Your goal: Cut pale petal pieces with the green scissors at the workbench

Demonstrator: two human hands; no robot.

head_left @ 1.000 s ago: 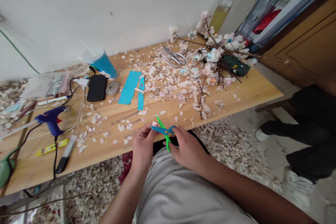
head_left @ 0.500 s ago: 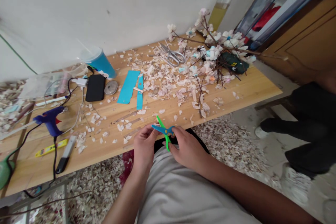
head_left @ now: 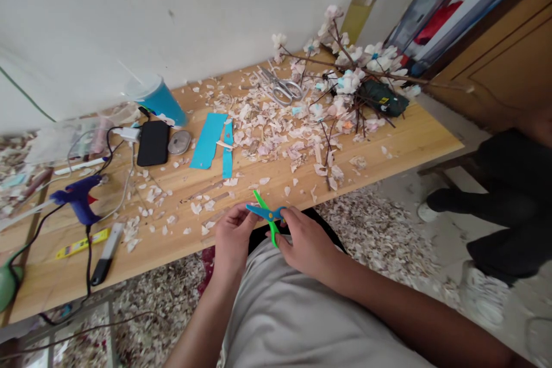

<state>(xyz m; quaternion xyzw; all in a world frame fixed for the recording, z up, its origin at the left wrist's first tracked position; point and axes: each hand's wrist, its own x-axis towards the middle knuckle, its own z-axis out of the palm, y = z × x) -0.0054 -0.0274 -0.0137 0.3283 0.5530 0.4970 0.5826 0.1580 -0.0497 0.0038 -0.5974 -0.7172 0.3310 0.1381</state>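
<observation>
Slight view shift, right hand point(head_left: 308, 243) half-curled round scissors point(head_left: 271, 215), left hand point(head_left: 232, 237) near-closed, contents unclear, pale scraps point(head_left: 269, 141) beyond.

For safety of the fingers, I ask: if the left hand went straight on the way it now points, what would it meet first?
Probably the open blue and green scissors held in the right hand, which show right beside the left hand; depth is unclear.

Soft, rather dim light spreads over the wooden tabletop point(head_left: 414, 138), casting only faint shadows. Right of the tabletop, black trousers point(head_left: 500, 247) sink into darkness. Floor scraps point(head_left: 388, 236) below the tabletop look smeared; wide-angle distortion stretches the edges.
</observation>
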